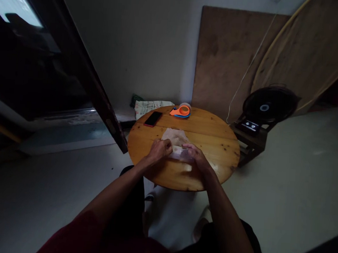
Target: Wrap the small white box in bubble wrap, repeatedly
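Note:
A pale, see-through sheet that looks like bubble wrap [175,136] lies on the round wooden table [215,129], its near part folded or rolled over. My left hand [160,150] is closed at the left end of that fold, fingers curled and pinching. At the right end, my right hand [197,155] grips the fold with the thumb and fingers bent round it. What is inside the fold, if anything, I cannot make out. Beyond the sheet, near the far edge, sits an orange and blue tape dispenser [181,111] with a roll of tape.
A dark phone with a red edge [153,119] lies on the far left of the tabletop. Printed paper [153,106] is behind the table. On the right a black round fan-like device [267,106] stands on a small wooden stool [251,142]. Wooden boards [226,57] lean against the wall.

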{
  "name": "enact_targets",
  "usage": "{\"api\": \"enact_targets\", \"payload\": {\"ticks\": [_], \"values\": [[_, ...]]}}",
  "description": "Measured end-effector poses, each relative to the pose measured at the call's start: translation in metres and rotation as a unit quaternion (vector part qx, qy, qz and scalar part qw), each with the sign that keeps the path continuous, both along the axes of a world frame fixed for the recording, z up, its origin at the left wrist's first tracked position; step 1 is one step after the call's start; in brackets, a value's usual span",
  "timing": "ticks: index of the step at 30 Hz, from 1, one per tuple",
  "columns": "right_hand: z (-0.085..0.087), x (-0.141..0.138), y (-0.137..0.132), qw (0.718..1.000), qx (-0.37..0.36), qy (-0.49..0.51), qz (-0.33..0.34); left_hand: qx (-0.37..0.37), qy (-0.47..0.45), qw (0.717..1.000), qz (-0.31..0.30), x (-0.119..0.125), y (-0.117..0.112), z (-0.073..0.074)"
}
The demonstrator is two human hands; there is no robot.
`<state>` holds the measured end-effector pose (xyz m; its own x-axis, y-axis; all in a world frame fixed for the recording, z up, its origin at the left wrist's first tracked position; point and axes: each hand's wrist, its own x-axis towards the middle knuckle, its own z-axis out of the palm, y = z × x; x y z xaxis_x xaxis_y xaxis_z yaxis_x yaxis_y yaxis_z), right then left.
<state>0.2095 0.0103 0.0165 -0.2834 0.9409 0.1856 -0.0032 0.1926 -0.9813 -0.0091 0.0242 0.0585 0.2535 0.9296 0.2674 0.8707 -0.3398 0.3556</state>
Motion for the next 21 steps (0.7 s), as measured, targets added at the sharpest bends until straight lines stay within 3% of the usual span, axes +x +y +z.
{"api": "enact_targets", "payload": {"ticks": [8, 11, 15, 21], "values": [[-0.014, -0.007, 0.011, 0.999, -0.018, -0.022, -0.02, -0.06, -0.016, 0.998, -0.012, -0.002, 0.002, 0.01], [-0.014, -0.008, 0.012, 0.999, -0.013, -0.03, -0.033, -0.073, -0.032, 0.996, -0.044, -0.006, 0.002, 0.012], [-0.014, -0.008, 0.012, 0.999, -0.007, -0.036, -0.04, -0.064, -0.065, 0.99, -0.106, -0.007, 0.011, 0.001], [-0.014, -0.009, 0.009, 0.999, -0.023, -0.011, -0.036, -0.137, -0.178, 0.967, -0.122, -0.005, 0.023, -0.02]]}}
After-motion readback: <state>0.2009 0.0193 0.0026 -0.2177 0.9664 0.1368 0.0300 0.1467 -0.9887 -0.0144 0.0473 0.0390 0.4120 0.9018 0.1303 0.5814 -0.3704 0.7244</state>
